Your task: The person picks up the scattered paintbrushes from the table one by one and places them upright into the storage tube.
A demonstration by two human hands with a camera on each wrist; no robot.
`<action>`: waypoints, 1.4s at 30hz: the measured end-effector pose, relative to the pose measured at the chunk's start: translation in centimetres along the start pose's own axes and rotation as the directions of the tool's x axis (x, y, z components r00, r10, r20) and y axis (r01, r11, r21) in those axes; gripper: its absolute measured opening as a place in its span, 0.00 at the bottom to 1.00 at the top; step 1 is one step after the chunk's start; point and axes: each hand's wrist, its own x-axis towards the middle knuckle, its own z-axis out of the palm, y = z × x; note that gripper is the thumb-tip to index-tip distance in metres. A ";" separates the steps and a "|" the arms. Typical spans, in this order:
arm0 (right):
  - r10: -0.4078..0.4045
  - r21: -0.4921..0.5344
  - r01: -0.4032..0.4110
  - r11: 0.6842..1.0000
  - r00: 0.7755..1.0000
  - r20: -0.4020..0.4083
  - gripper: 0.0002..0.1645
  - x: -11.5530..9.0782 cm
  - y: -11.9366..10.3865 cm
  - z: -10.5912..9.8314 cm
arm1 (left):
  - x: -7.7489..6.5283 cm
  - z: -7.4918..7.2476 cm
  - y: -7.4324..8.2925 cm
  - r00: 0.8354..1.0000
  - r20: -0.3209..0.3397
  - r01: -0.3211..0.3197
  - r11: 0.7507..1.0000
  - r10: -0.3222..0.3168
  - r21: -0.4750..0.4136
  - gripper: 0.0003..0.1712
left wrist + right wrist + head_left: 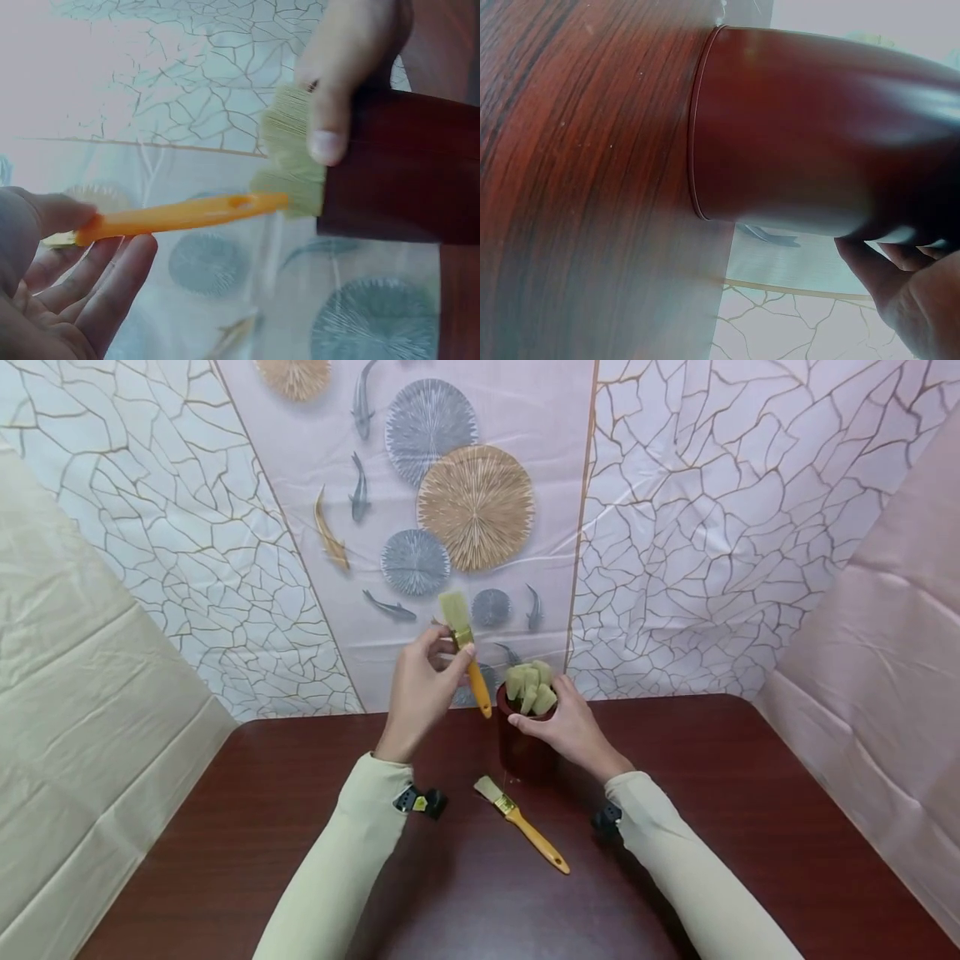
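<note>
My left hand [426, 681] pinches a paintbrush [478, 687] near its metal band, bristles up and yellow handle slanting down to the right. In the left wrist view the handle's holed end [259, 202] overlaps pale bristles at the cup's mouth. A dark red cup [525, 747] stands upright on the table, packed with several brushes [531, 683], bristles up. Around the cup's upper right side my right hand [573, 727] grips, thumb at the near rim. The right wrist view shows its fingers [877, 277] against the cup wall. Another brush [521, 824] lies on the table before the cup.
The dark wooden table [300, 860] ends at the back against a patterned cloth [675, 527]. Plain cloth [97, 693] hangs along the left side, and a similar one [862, 652] on the right. Black cameras [423, 802] are strapped to both wrists.
</note>
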 end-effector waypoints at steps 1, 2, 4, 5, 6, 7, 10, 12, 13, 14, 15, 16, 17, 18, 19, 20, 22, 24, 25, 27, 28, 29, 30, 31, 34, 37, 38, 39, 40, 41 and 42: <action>-0.005 0.001 0.005 1.000 1.000 -0.003 0.64 0.0 0.0 -0.1 | 0.3 0.3 0.3 1.000 -0.009 -0.016 1.000 0.015 -0.007 0.13; -0.005 0.001 0.005 1.000 1.000 -0.006 0.64 0.1 -0.1 -0.1 | 0.5 0.6 0.5 0.999 -0.013 -0.033 0.999 0.032 -0.011 0.12; -0.007 0.002 0.007 1.000 1.000 -0.009 0.62 0.1 -0.1 -0.3 | 0.8 1.3 0.7 0.997 -0.010 -0.073 0.997 0.073 0.015 0.10; -0.005 0.005 0.005 1.000 1.000 -0.009 0.61 0.1 -0.2 -0.3 | 0.9 1.7 0.7 0.996 -0.007 -0.092 0.995 0.092 0.041 0.10; -0.004 0.004 0.004 1.000 1.000 -0.008 0.61 0.0 -0.2 -0.3 | 1.0 2.1 0.7 0.994 0.000 -0.107 0.992 0.108 0.069 0.10; -0.002 0.006 0.002 1.000 1.000 -0.006 0.61 0.0 -0.2 -0.3 | 1.0 2.5 0.5 0.993 0.008 -0.120 0.988 0.119 0.098 0.10; 0.002 0.007 -0.002 1.000 1.000 -0.001 0.60 -0.1 -0.1 -0.2 | 0.8 3.6 -0.2 0.991 0.027 -0.137 0.976 0.135 0.168 0.10; 0.003 0.005 -0.003 1.000 1.000 0.001 0.60 0.0 -0.1 -0.2 | 0.6 4.1 -0.7 0.990 0.029 -0.138 0.969 0.135 0.205 0.09; 0.005 0.007 -0.005 1.000 1.000 0.001 0.60 0.0 -0.1 -0.1 | 0.5 4.3 -1.0 0.990 0.032 -0.140 0.966 0.136 0.216 0.08; 0.008 0.005 -0.008 1.000 1.000 -0.001 0.60 0.0 0.0 -0.1 | 0.4 4.5 -1.3 0.990 0.038 -0.141 0.964 0.136 0.225 0.08; 0.010 0.002 -0.010 1.000 1.000 -0.001 0.60 0.0 0.0 -0.1 | 0.2 4.7 -1.6 0.990 0.044 -0.143 0.960 0.137 0.239 0.08; 0.010 0.003 -0.010 1.000 1.000 -0.001 0.60 0.0 0.0 -0.1 | 0.1 4.9 -1.9 0.989 0.049 -0.149 0.955 0.141 0.256 0.09; 0.010 0.003 -0.010 1.000 1.000 -0.002 0.60 0.1 0.0 -0.1 | 0.0 5.0 -2.2 0.988 0.056 -0.152 0.951 0.142 0.269 0.10; 0.009 0.003 -0.009 1.000 1.000 -0.005 0.60 0.1 0.0 -0.1 | -0.1 5.2 -2.5 0.988 0.062 -0.156 0.945 0.144 0.287 0.11; 0.007 0.006 -0.007 1.000 1.000 -0.006 0.60 0.1 0.0 -0.1 | -0.2 5.3 -2.7 0.988 0.069 -0.155 0.941 0.140 0.301 0.11; 0.006 0.007 -0.006 1.000 1.000 -0.007 0.60 0.1 -0.1 -0.2 | -0.3 5.4 -2.9 0.988 0.076 -0.153 0.937 0.136 0.314 0.13; 0.000 0.011 0.000 1.000 1.000 -0.010 0.59 0.1 -0.1 -0.1 | -0.6 5.5 -3.3 0.988 0.093 -0.148 0.922 0.123 0.358 0.15; -0.003 0.013 0.003 1.000 1.000 -0.013 0.58 0.1 -0.1 -0.1 | -0.8 5.5 -3.5 0.988 0.114 -0.138 0.908 0.100 0.396 0.16; -0.006 0.012 0.006 1.000 1.000 -0.014 0.57 0.1 -0.1 -0.1 | -0.9 5.6 -3.6 0.989 0.124 -0.131 0.901 0.086 0.413 0.15; -0.008 0.010 0.008 1.000 1.000 -0.015 0.56 0.0 0.0 0.0 | -1.1 5.6 -3.7 0.988 0.137 -0.122 0.886 0.067 0.447 0.13; -0.009 0.012 0.009 1.000 1.000 -0.017 0.56 0.1 0.0 0.0 | -1.2 5.5 -3.8 0.988 0.140 -0.117 0.883 0.059 0.455 0.12; -0.012 0.010 0.012 1.000 1.000 -0.018 0.57 0.1 0.0 0.0 | -1.2 5.5 -3.8 0.989 0.140 -0.114 0.881 0.055 0.458 0.12; -0.013 0.009 0.013 1.000 1.000 -0.019 0.57 0.1 0.0 0.1 | -1.2 5.5 -3.8 0.988 0.141 -0.114 0.879 0.054 0.463 0.10; -0.016 0.008 0.016 1.000 1.000 -0.020 0.58 0.1 0.0 0.1 | -1.2 5.5 -3.9 0.988 0.142 -0.114 0.879 0.054 0.464 0.10; -0.020 0.006 0.020 1.000 1.000 -0.024 0.60 0.2 -0.1 0.1 | -1.2 5.5 -4.0 0.988 0.146 -0.121 0.878 0.059 0.463 0.08; -0.023 0.006 0.023 1.000 0.999 -0.022 0.58 0.1 -0.2 0.0 | -1.3 5.5 -4.1 0.985 0.170 -0.112 0.876 0.034 0.469 0.07; -0.023 0.007 0.023 1.000 1.000 -0.021 0.56 0.1 -0.2 0.0 | -1.3 5.5 -4.2 0.983 0.181 -0.103 0.874 0.018 0.476 0.06; -0.023 0.006 0.023 1.000 1.000 -0.021 0.55 0.1 -0.2 0.0 | -1.4 5.6 -4.3 0.982 0.189 -0.092 0.872 0.000 0.481 0.05; -0.024 0.004 0.024 1.000 0.999 -0.022 0.53 0.0 -0.1 0.0 | -1.4 5.6 -4.4 0.980 0.197 -0.080 0.869 -0.020 0.488 0.05; -0.027 0.004 0.027 1.000 0.999 -0.023 0.52 0.0 -0.1 0.0 | -1.4 5.6 -4.5 0.978 0.205 -0.068 0.865 -0.041 0.498 0.04; -0.027 0.005 0.027 1.000 0.999 -0.023 0.51 0.0 -0.1 0.0 | -1.5 5.6 -4.6 0.975 0.211 -0.055 0.860 -0.062 0.507 0.04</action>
